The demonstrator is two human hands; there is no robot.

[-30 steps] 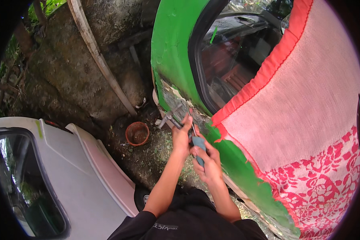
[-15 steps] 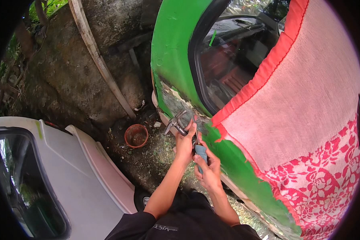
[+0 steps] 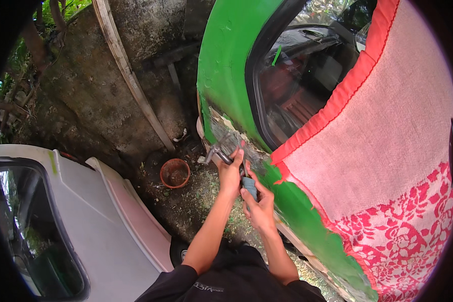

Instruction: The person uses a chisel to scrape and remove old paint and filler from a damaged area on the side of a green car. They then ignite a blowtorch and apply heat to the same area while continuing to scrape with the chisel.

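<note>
Blue-handled tool [image 3: 249, 186] points forward, axis leaning left.

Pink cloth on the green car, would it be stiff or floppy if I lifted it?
The pink cloth would likely be floppy, since it drapes along the curve of the green car. Its ragged edge might snag or fray. The woven-looking texture suggests it probably isn't slippery.

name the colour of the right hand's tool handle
Tool handle: grey-blue, best in the head view.
</note>
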